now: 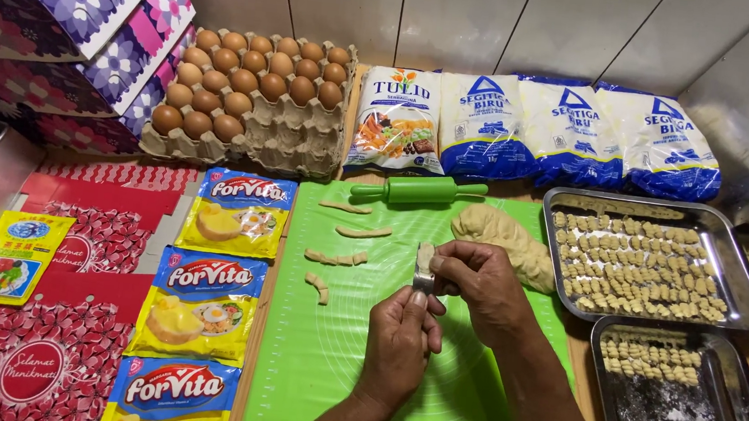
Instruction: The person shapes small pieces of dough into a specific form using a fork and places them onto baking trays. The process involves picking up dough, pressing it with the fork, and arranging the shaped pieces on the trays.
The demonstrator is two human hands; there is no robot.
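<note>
You are pinching a small dough piece [425, 257] between your left hand [400, 346] and right hand [477, 284] over the green mat [323, 361], one tray [744, 315] filling already, the dough lump [505, 237] and strips [334, 257] waiting.

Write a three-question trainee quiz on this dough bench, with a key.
1. True or false: the green rolling pin lies at the far end of the green mat.
2. What do the left hand and right hand hold between them?
3. Which is fuller: the far tray or the near tray?

Key: 1 true; 2 a small dough piece against a metal tool; 3 the far tray.
</note>
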